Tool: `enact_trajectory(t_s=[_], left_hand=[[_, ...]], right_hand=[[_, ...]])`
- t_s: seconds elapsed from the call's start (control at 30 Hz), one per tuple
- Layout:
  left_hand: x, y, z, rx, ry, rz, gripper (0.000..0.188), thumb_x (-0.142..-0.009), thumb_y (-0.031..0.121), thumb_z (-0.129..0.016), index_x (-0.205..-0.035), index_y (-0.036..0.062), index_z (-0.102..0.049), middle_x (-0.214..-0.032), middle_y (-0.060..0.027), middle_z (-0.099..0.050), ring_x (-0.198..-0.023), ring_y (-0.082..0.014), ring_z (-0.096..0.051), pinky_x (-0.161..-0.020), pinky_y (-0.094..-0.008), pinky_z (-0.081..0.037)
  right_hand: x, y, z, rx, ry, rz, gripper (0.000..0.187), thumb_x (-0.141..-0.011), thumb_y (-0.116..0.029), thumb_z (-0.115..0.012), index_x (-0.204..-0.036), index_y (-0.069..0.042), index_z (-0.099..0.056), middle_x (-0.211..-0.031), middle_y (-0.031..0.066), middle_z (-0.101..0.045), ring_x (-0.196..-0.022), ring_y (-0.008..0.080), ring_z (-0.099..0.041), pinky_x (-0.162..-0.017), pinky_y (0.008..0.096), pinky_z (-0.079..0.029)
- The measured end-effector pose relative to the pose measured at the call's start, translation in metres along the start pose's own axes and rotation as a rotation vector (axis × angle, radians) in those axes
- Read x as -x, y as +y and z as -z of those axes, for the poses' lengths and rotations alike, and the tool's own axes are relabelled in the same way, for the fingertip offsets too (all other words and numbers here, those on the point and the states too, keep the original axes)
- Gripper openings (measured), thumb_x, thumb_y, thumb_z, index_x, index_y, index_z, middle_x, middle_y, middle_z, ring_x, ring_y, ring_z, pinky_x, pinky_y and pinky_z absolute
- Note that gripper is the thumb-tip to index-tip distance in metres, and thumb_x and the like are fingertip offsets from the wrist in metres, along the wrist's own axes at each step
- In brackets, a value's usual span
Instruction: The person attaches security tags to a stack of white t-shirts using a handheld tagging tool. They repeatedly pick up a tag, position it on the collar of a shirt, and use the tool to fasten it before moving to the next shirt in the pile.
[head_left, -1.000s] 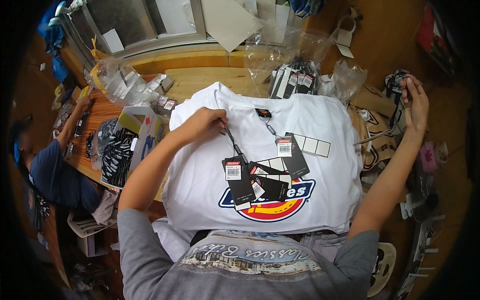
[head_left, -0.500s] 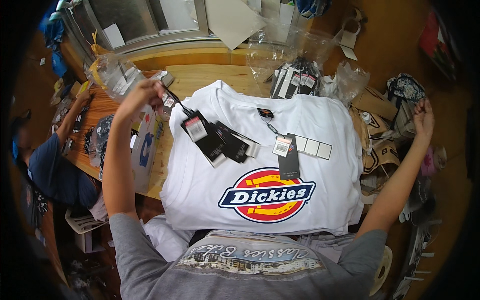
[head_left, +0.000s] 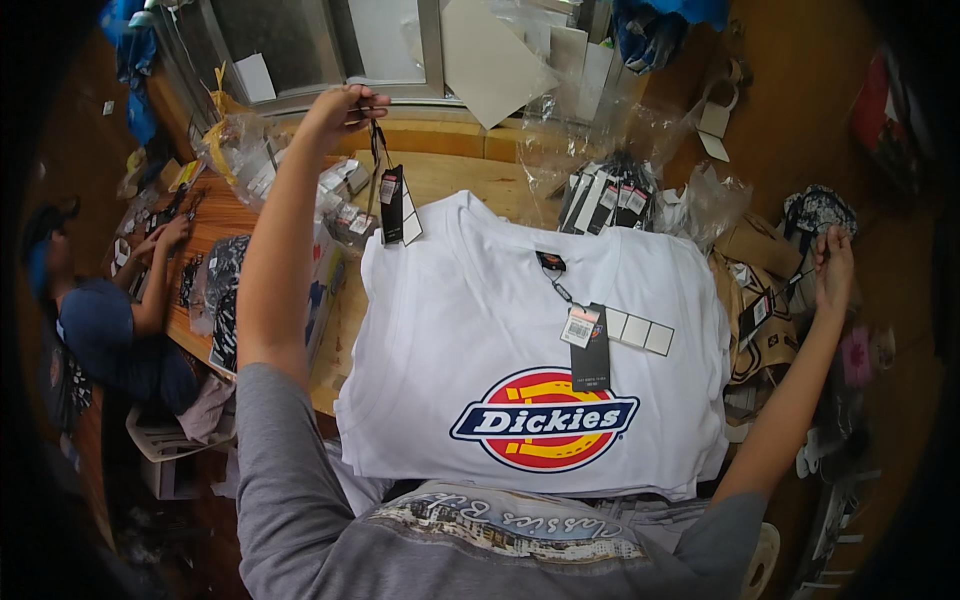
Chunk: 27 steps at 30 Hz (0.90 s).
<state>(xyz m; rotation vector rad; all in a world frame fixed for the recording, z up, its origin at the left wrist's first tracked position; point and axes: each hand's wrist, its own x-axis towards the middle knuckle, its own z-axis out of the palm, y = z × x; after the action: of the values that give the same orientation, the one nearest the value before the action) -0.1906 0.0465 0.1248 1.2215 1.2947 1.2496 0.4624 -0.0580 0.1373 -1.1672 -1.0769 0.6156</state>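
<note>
My left hand (head_left: 350, 108) is raised past the far left corner of the garment stack, its fingers closed on the dark cords of a few hang tags (head_left: 397, 208). The black and white tags dangle below it over the shirt's shoulder. A stack of folded white shirts (head_left: 420, 320) lies in front of me, the top one with a red, yellow and navy chest print. From its neck label hangs another tag set (head_left: 590, 345), resting on the chest. Out at the far right, my right hand (head_left: 835, 270) has its fingers drawn together; what they may hold is too small to make out.
Bundled tags (head_left: 610, 200) lie in clear plastic behind the shirts. Brown packages (head_left: 755, 250) and a patterned dark cloth (head_left: 820, 210) sit at the right. At the left, a co-worker (head_left: 110, 320) handles small items at the wooden table (head_left: 205, 190). A window frame (head_left: 400, 90) stands behind.
My left hand has risen and moved away from me, carrying the tags from above the shirt's chest to its far left shoulder. My right hand stays at the right side, its fingers more drawn together.
</note>
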Motion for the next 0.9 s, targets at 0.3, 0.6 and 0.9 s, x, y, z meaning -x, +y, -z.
enact_trajectory(t_s=[0.3, 0.6, 0.9], left_hand=[[-0.078, -0.051, -0.062, 0.045, -0.026, -0.034, 0.02, -0.088, 0.024, -0.029, -0.074, 0.0164, -0.042, -0.085, -0.0003, -0.061, -0.08, -0.0109, -0.055, -0.07, -0.028, -0.035], [-0.106, -0.124, -0.062, -0.006, -0.012, 0.221, 0.02, -0.087, 0.025, -0.032, -0.074, 0.0137, -0.042, -0.077, -0.002, -0.059, -0.067, -0.0131, -0.057, -0.054, -0.023, -0.039], [-0.08, -0.222, -0.006, -0.663, 0.008, 0.336, 0.019, -0.078, 0.016, -0.048, -0.091, 0.0024, -0.051, -0.079, -0.0142, -0.06, -0.066, -0.0228, -0.059, -0.049, -0.029, -0.044]], right_hand=[[0.029, 0.025, -0.027, 0.102, 0.088, 0.041, 0.014, -0.083, -0.022, -0.049, -0.088, -0.009, -0.047, -0.061, -0.0023, -0.045, -0.051, 0.0044, -0.037, -0.045, 0.0165, -0.028], [0.043, 0.064, -0.037, 0.272, 0.203, -0.012, 0.011, -0.084, -0.017, -0.046, -0.087, -0.006, -0.047, -0.062, -0.0023, -0.043, -0.055, 0.005, -0.037, -0.05, 0.0161, -0.028], [0.033, 0.097, -0.038, 0.272, 0.134, -0.115, 0.011, -0.085, -0.018, -0.043, -0.088, -0.007, -0.047, -0.064, -0.0021, -0.042, -0.055, 0.0053, -0.036, -0.05, 0.0185, -0.029]])
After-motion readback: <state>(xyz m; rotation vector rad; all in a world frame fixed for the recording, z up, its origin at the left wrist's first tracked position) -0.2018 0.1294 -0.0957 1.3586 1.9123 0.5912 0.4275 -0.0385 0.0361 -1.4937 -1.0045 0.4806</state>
